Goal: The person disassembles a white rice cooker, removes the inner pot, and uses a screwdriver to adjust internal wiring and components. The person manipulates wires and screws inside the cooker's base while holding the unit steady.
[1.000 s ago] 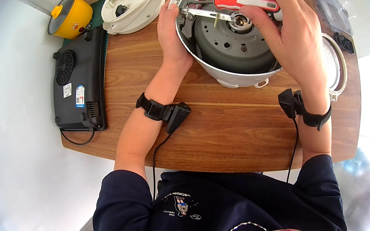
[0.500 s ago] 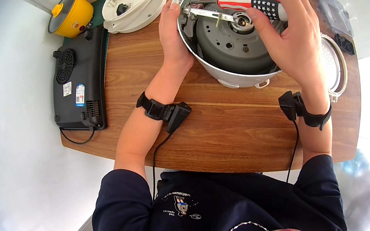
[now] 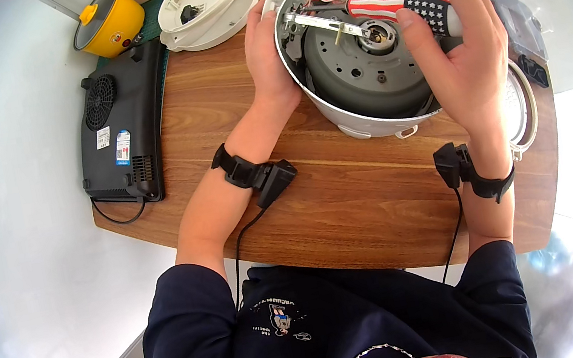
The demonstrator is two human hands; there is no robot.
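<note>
A round white appliance housing (image 3: 326, 109), which looks like a rice cooker body, lies with its open underside up. Inside it are a grey metal plate (image 3: 392, 80), a thin metal lever (image 3: 326, 21) and a few wires. My left hand (image 3: 270, 67) grips the housing's left side by its white lug. In my right hand (image 3: 463, 59) is a screwdriver (image 3: 378, 4) with a red, white and star-patterned handle. Its shaft points left across the opening toward the parts by the left inner wall; whether the tip touches a screw cannot be made out.
At the left lies a black induction cooker (image 3: 116, 125), underside up, with its cord. Behind it stand a yellow pot (image 3: 114, 25) and white round covers (image 3: 213, 0) with a plug on top. A round lid (image 3: 518, 103) and a clear plastic box (image 3: 516, 23) are at the right.
My right hand and the screwdriver have shifted slightly to the right. The left hand keeps its hold, and the housing stays almost in place.
</note>
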